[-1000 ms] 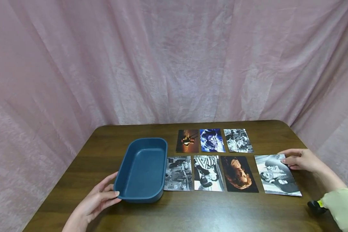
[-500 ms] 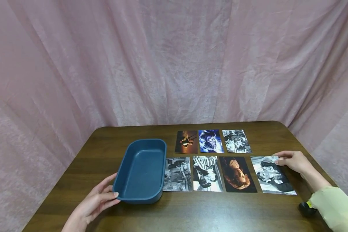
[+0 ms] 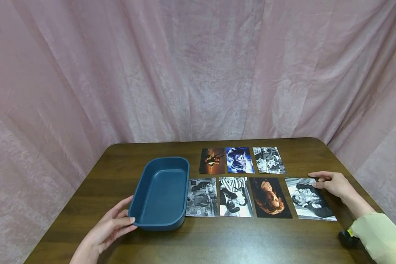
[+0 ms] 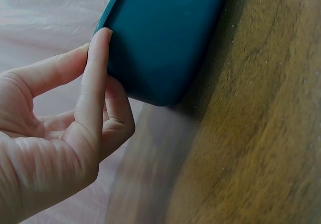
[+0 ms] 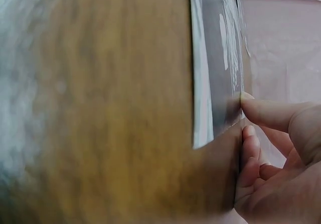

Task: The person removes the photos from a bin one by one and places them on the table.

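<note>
My left hand (image 3: 110, 223) holds the near left corner of a blue rectangular tray (image 3: 159, 198), thumb on the rim and other fingers along the outside. In the left wrist view the thumb overlaps the tray's wall (image 4: 165, 38). At the right end of the front row lies a black-and-white photo card (image 3: 311, 201) of two people. My right hand (image 3: 331, 183) rests at its far right corner, the thumb on the card and the index finger stretched out past its far edge. From the right wrist view, the other fingertips are down on the table beside the card (image 5: 215, 58).
Left of that card lie a dark portrait card (image 3: 271, 198), a striped-shirt card (image 3: 235, 196) and a grey street card (image 3: 202, 198) partly overlapped by the tray. Behind are an orange-brown card (image 3: 212, 161), a blue card (image 3: 240, 160) and a black-and-white one (image 3: 269, 160). Pink curtains (image 3: 198, 73) surround the table.
My right hand has moved slightly left and lowered the black-and-white card flat onto the table, and its index finger has stretched out. The left hand and the tray have stayed in place.
</note>
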A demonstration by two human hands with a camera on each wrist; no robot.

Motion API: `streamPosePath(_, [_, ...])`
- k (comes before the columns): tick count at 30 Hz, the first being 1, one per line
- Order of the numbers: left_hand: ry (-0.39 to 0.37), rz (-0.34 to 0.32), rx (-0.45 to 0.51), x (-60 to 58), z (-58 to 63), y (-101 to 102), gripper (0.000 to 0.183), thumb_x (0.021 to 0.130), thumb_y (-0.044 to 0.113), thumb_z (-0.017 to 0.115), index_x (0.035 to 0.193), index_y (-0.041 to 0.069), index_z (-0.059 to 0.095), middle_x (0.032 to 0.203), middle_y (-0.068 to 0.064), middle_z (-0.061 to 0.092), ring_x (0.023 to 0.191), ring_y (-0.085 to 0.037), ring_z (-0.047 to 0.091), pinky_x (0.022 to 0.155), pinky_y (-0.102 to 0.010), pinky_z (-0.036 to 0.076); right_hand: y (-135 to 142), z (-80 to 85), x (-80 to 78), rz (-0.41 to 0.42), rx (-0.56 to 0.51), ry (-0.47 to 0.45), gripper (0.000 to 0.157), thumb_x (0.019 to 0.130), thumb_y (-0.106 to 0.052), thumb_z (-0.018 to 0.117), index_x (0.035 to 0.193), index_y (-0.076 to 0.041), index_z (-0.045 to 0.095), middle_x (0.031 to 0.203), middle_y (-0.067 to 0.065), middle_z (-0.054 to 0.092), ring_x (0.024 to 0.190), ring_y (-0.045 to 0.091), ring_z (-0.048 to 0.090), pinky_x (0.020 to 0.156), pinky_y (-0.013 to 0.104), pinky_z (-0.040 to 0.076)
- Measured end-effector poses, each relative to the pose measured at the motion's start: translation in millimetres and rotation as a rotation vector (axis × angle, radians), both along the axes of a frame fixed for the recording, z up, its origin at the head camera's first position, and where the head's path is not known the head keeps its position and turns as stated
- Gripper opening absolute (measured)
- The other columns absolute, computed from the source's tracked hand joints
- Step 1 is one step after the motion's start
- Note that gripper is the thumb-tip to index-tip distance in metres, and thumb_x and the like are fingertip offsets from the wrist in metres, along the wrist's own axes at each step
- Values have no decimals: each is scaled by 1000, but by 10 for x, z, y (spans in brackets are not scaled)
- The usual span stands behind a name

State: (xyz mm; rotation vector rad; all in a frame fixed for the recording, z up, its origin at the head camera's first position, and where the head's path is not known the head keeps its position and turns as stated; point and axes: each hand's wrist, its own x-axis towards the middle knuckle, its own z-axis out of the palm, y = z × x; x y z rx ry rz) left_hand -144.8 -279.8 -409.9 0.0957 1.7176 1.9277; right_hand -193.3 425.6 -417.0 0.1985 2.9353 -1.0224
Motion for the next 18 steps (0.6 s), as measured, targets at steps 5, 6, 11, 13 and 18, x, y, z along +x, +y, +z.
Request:
streamPosePath(5, [3, 4, -1, 1, 0, -9, 80, 98, 6, 55, 159, 18, 6, 112, 1, 63, 102, -13, 68, 93, -26, 57, 1, -4, -25, 5, 9, 2, 51, 89, -23, 71, 131, 3, 59, 90, 2, 54, 85, 15, 46, 71, 26, 35])
streamPosePath(6, [6, 3, -1, 1, 0, -11, 79, 98, 6, 55, 159, 18, 7, 112, 2, 63, 102, -13, 68, 93, -26, 57, 1, -2, -28, 7, 11, 5, 51, 89, -23, 71, 131, 3, 59, 90, 1, 54, 85, 14, 46, 71, 26, 35])
streamPosePath(11, [55, -20, -33, -5, -5, -13, 76, 98, 5, 55, 158, 17, 10, 110, 2, 62, 101, -12, 68, 94, -26, 57, 16, 6, -6, 16, 19, 21, 52, 88, -25, 73, 130, 4, 60, 88, 0, 54, 81, 9, 44, 69, 24, 33])
streamPosePath(13, [78, -31, -52, -9, -4, -11, 77, 98, 6, 56, 158, 15, 9, 109, 1, 61, 100, -11, 68, 94, -26, 57, 30, 3, 10, 18, 23, 23, 53, 88, -26, 74, 129, 4, 60, 87, -1, 54, 80, 7, 44, 68, 23, 33])
streamPosePath(18, [98, -39, -78, -24, 4, -2, 77, 98, 7, 56, 159, 11, 7, 110, 0, 60, 100, -12, 68, 94, -27, 57, 50, 2, 29, 10, 18, 14, 53, 88, -25, 73, 130, 5, 60, 86, -2, 54, 80, 7, 44, 68, 21, 33])
